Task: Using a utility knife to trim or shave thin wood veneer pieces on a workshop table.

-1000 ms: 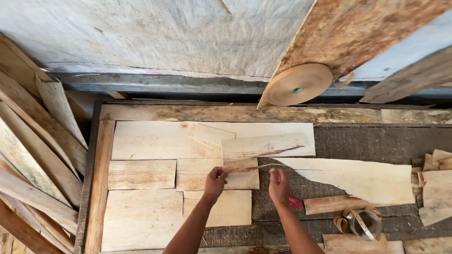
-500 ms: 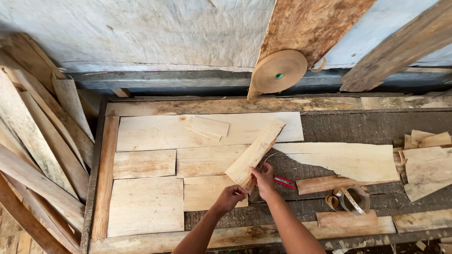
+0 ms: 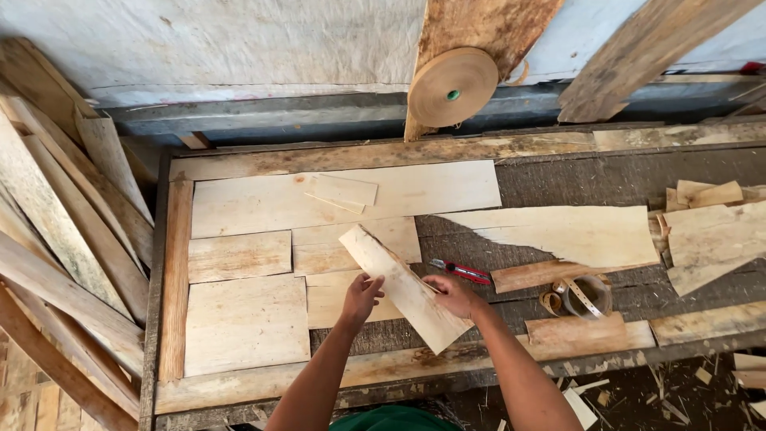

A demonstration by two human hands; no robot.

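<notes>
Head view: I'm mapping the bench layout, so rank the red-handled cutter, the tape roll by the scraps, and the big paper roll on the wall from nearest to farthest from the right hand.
1. Cutter: just above the right hand, on the bench.
2. Tape roll: farther right, beside wood scraps.
3. Paper roll: far up, on the wall.

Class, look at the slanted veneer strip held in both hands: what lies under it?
Under the veneer strip, flat veneer sheets and dark table mat show at its edges. The part directly beneath is covered. Left hand and right hand grip its sides.
</notes>
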